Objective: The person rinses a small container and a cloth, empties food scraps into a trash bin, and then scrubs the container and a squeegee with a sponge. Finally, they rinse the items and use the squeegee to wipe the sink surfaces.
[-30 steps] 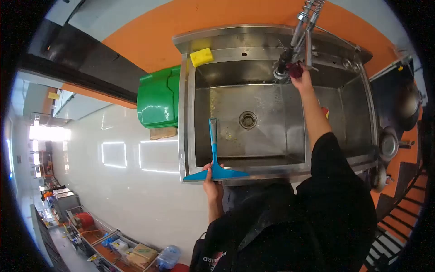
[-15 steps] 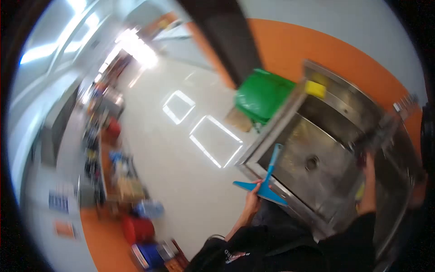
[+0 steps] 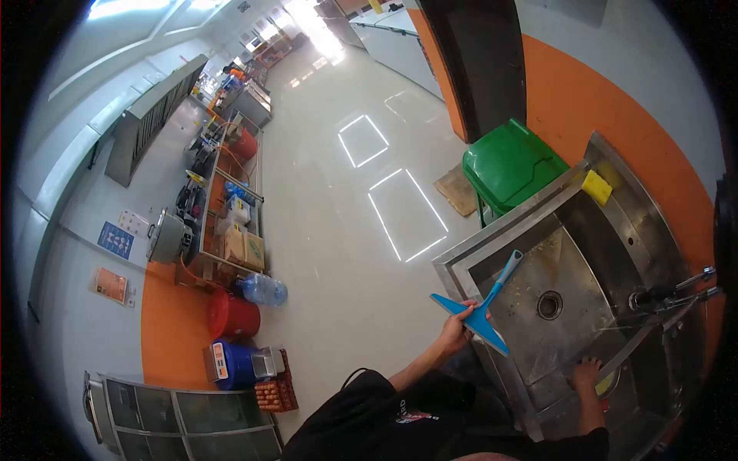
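Observation:
My left hand [image 3: 457,326] is closed around the head of a blue squeegee [image 3: 483,313], at the front edge of the metal sink [image 3: 492,280]. The squeegee's handle points up over the basin. Farther right, my right hand [image 3: 587,373] is down in the sink area with its fingers apart, by the wall between the two basins. No object shows in it. Beside its wrist lies a yellow-green thing [image 3: 608,382], partly hidden by the forearm. Crumbs are scattered around the drain [image 3: 550,305].
A tap [image 3: 653,296] stands at the sink's right back. A yellow sponge [image 3: 596,187] rests on the sink's ledge. Beyond the sink stands a green bin [image 3: 510,166] on cardboard. Across the tiled floor are a red tub [image 3: 231,313], a water bottle [image 3: 263,290] and an egg crate [image 3: 275,394].
My right hand has moved away from the tap, down toward the basin divider. My left hand keeps hold of the squeegee. The view has swung, bringing in more of the left-hand side.

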### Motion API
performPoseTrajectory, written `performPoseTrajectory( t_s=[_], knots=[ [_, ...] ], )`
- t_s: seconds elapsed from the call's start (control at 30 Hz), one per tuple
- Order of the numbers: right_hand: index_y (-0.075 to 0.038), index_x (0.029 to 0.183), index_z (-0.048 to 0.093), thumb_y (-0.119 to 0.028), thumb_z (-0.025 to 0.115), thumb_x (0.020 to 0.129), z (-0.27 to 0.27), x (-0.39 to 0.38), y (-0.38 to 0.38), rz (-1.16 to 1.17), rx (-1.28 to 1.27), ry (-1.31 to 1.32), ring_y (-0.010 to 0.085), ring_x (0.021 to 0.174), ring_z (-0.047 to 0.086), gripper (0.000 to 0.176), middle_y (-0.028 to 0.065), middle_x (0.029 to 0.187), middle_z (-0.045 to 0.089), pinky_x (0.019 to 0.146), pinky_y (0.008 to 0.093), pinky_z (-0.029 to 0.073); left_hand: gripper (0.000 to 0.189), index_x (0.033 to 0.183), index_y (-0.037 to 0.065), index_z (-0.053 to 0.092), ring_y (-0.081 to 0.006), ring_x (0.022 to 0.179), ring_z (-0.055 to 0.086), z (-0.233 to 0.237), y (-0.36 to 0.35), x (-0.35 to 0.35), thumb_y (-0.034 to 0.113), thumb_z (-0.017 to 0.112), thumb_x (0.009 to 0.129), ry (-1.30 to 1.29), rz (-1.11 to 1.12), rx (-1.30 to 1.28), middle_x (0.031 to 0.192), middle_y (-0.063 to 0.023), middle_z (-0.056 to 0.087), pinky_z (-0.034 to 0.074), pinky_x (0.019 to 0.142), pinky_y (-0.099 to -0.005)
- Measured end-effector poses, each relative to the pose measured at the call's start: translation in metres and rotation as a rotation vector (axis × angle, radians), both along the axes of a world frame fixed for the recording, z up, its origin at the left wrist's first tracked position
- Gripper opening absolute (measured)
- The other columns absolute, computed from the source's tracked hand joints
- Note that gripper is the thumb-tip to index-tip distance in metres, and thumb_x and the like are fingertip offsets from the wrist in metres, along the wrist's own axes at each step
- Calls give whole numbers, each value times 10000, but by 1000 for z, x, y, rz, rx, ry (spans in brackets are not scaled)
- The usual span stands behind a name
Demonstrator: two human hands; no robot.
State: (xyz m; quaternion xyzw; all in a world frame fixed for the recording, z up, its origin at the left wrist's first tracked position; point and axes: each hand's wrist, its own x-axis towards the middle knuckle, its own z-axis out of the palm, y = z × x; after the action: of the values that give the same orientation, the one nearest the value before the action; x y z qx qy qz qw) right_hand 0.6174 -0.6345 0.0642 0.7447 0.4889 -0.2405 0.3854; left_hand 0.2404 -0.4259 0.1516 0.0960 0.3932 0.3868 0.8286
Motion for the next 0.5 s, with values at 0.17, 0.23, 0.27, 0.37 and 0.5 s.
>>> performPoseTrajectory(
  t_s=[0.17, 0.23, 0.27, 0.37, 0.5],
  knots=[
    [-145, 1118, 660, -277, 528, 890, -42, 10, 13, 47, -76, -33, 247, 1097, 572, 294, 50, 1163, 602, 892, 402, 464, 261, 1170, 83, 429, -311, 1010, 614, -7, 6, 8, 157, 507, 933, 1, -47, -1, 1134, -133, 552, 526, 858, -446],
    [-150, 1113, 662, -259, 545, 881, -43, 13, 20, 56, -114, -42, 233, 1029, 608, 282, 41, 1111, 625, 803, 393, 499, 260, 1173, 84, 429, -304, 1014, 614, -4, 15, 6, 161, 502, 936, -7, -58, 36, 1137, -132, 552, 524, 859, -449],
    [-155, 1108, 664, -241, 562, 871, -42, 12, 22, 66, -159, -49, 219, 960, 644, 271, 33, 1059, 649, 714, 383, 534, 262, 1177, 82, 428, -298, 1017, 614, 3, 16, 6, 165, 497, 938, 10, -71, 30, 1148, -135, 550, 520, 862, -452],
    [-167, 1112, 663, -251, 563, 869, -33, 18, 32, 64, -131, -21, 235, 985, 640, 275, 51, 1095, 639, 715, 411, 535, 273, 1190, 79, 423, -293, 1020, 613, 11, 26, -5, 167, 492, 940, 33, -69, 49, 1167, -141, 548, 512, 870, -452],
    [-152, 1110, 660, -271, 571, 865, -123, 66, 16, 23, -14, -18, 255, 1003, 634, 287, 92, 1082, 645, 764, 419, 529, 270, 1183, 67, 439, -297, 1030, 610, 18, 32, -30, 170, 496, 939, 46, -30, 90, 1162, -153, 561, 503, 888, -442]
  ],
)
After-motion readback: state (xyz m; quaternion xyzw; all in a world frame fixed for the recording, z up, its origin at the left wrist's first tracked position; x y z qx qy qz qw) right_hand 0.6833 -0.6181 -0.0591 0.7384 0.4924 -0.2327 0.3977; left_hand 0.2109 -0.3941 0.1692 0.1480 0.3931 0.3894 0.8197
